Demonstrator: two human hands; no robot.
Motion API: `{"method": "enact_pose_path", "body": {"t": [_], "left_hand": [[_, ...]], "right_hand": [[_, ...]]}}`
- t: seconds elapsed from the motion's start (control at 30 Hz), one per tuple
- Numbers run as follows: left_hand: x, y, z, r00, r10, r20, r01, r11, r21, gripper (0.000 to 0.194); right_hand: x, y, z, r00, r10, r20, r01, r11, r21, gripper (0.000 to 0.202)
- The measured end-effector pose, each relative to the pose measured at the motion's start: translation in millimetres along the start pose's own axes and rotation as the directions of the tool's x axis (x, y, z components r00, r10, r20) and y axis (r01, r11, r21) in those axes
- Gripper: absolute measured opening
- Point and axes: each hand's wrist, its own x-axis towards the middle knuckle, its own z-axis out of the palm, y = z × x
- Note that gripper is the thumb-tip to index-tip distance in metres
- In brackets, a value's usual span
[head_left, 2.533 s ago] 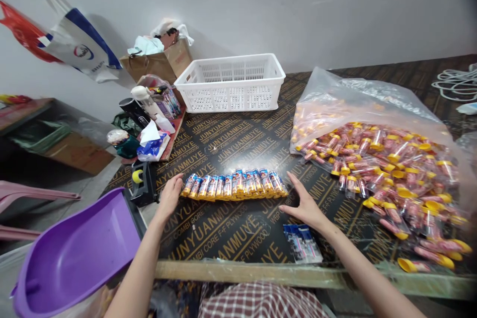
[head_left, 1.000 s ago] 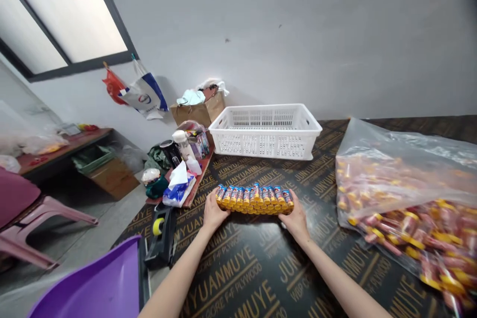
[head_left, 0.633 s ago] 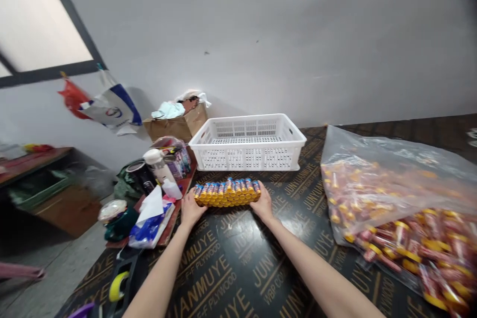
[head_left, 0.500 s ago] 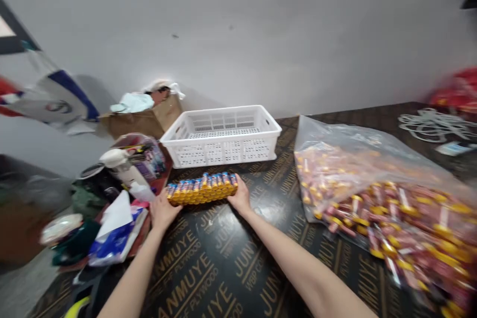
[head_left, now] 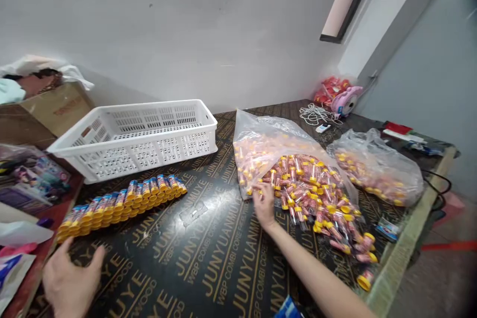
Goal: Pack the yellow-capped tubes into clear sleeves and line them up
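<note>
My L hand [head_left: 72, 278], lower left, is spread wide by the tube stack [head_left: 122, 201], mid-left; a knock could topple it. R hand [head_left: 264, 204], centre: fingers bent at edge of big bag [head_left: 274, 141], can't see if gripping; a tug might scatter its pink tubes [head_left: 305, 184] over the worktop [head_left: 208, 248]. Small bag [head_left: 383, 169], right, holds similar.

Blue-and-yellow tubes [head_left: 124, 203], pink-and-yellow tubes [head_left: 303, 190], gold-lettered black tabletop [head_left: 208, 238]

On the table [head_left: 219, 238], stacked tubes [head_left: 132, 198] lie before the basket [head_left: 149, 153], 2 bags of tubes [head_left: 261, 141] to their right
</note>
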Motion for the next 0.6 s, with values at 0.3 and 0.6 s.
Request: {"method": "enact_pose_path", "body": {"t": [0.3, 0.6], "left_hand": [[-103.2, 245.3, 64.1, 0.734, 0.602, 0.314, -0.214, 0.645, -0.734, 0.024], [-97.8, 360.0, 158.2, 0.766, 0.601, 0.229, -0.269, 0.622, -0.735, 0.040]], "right_hand": [[120.3, 89.0, -81.2, 0.995, -0.014, 0.099, 0.047, 0.941, -0.336, 0.025], [133.3, 77.6, -61.0, 0.876, -0.131, 0.465, 0.316, 0.883, -0.347, 0.030]]}}
